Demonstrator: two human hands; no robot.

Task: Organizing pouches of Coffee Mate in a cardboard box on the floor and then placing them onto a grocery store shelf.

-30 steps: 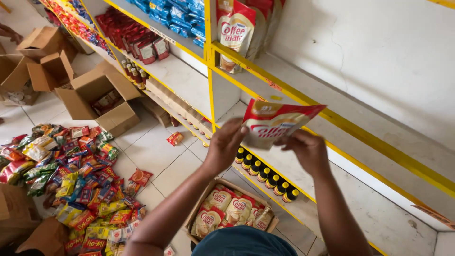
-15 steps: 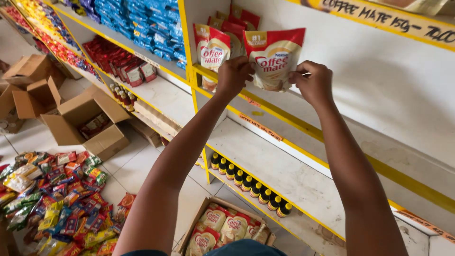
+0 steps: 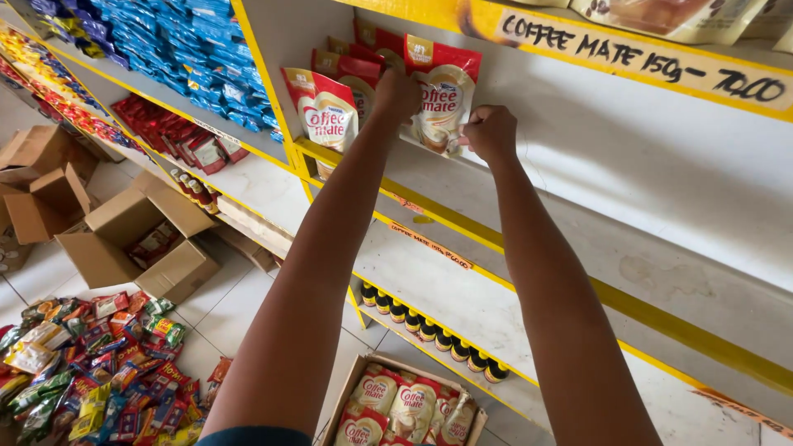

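Both my arms reach up to a white shelf with a yellow front edge. My left hand and my right hand grip a red and cream pouch by its sides, holding it upright on the shelf. Several matching pouches stand just left of it, against the yellow upright. Below, on the floor, an open cardboard box holds more of the same pouches.
Small dark bottles with yellow caps line the lowest shelf. Blue packets and red packets fill the shelves to the left. Open cardboard boxes and a heap of colourful sachets lie on the tiled floor.
My hands have lifted the pouch from waist height up to the shelf and set it upright beside the other pouches. The view has tilted upward with them.
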